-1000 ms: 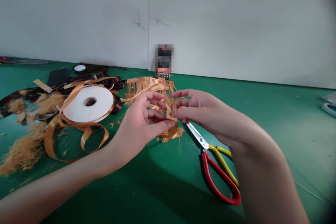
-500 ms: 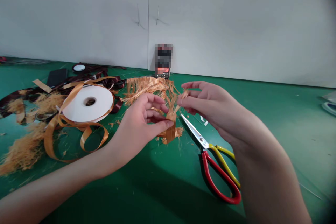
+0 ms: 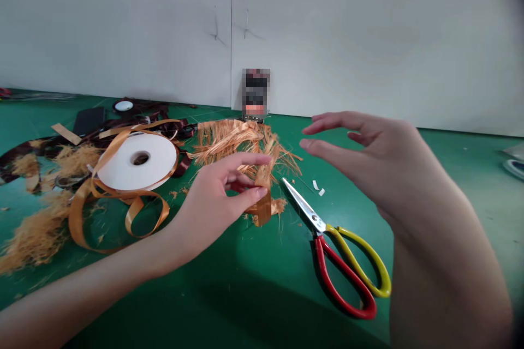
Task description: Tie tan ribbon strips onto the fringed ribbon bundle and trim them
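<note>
Between the thumb and fingers of my left hand (image 3: 229, 188) is a gold ribbon (image 3: 263, 208). Its flat part hangs below the thumb, while its upper end is frayed into loose threads. Up and to the right of it, my right hand (image 3: 356, 144) hovers over the table, thumb and forefinger apart with nothing visible between them. A pair of scissors (image 3: 315, 221) with one red and one yellow handle lies below that hand, tips toward the ribbon. Behind my left hand spreads a bunch of fringed gold ribbon (image 3: 223, 139).
On the left, a white ribbon spool (image 3: 123, 172) has gold ribbon looped round it. Piles of loose gold threads (image 3: 39, 234) lie beside it. Dark brown ribbon (image 3: 22, 147) and a black flat object (image 3: 89, 121) sit further back. A phone (image 3: 256, 92) leans against the grey wall (image 3: 368, 38).
My right hand has come away from the ribbon's frayed end, moving right and slightly up, and its fingers have parted. My left hand keeps its hold, with its forefinger straighter.
</note>
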A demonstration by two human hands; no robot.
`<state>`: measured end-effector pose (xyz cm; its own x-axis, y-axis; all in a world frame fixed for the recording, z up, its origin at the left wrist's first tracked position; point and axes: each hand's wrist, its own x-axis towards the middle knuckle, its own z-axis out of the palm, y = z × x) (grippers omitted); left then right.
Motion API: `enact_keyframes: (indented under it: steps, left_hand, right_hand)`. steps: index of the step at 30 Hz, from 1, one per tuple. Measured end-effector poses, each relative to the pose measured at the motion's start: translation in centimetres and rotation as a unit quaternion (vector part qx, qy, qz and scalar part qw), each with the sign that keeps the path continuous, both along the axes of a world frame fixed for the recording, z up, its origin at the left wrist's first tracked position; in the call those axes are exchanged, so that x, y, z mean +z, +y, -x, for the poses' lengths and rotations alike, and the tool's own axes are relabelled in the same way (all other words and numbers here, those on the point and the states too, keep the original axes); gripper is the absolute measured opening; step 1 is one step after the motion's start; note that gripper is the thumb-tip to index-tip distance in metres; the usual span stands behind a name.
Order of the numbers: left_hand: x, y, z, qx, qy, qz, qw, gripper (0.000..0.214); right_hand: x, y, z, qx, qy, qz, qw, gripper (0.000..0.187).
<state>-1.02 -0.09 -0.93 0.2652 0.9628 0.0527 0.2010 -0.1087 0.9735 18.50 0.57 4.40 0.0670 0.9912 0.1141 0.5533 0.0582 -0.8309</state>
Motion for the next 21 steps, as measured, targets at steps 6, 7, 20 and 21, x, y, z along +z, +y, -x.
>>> enact_keyframes:
  steps: [6, 7, 20, 21]
  left_hand:
    - [0.2, -0.2, -0.6, 0.003, -0.015, 0.009, 1.0, 0.035]
    - [0.2, -0.3, -0.7, 0.006, -0.017, 0.006, 1.0, 0.034]
    - [0.7, -0.4, -1.5, 0.019, -0.012, -0.01, 1.0, 0.035]
    - [0.7, -0.4, -1.5, 0.019, -0.013, -0.009, 1.0, 0.035]
  right_hand:
    - [0.1, -0.6, 1.3, 0.087, -0.152, -0.129, 0.976, 0.006]
    - [0.0, -0.6, 1.3, 0.104, -0.168, -0.147, 0.969, 0.007]
    - [-0.9, -0.4, 1.0, 0.173, -0.251, -0.17, 0.937, 0.016]
    - [-0.9, -0.3, 1.0, 0.177, -0.251, -0.168, 0.937, 0.016]
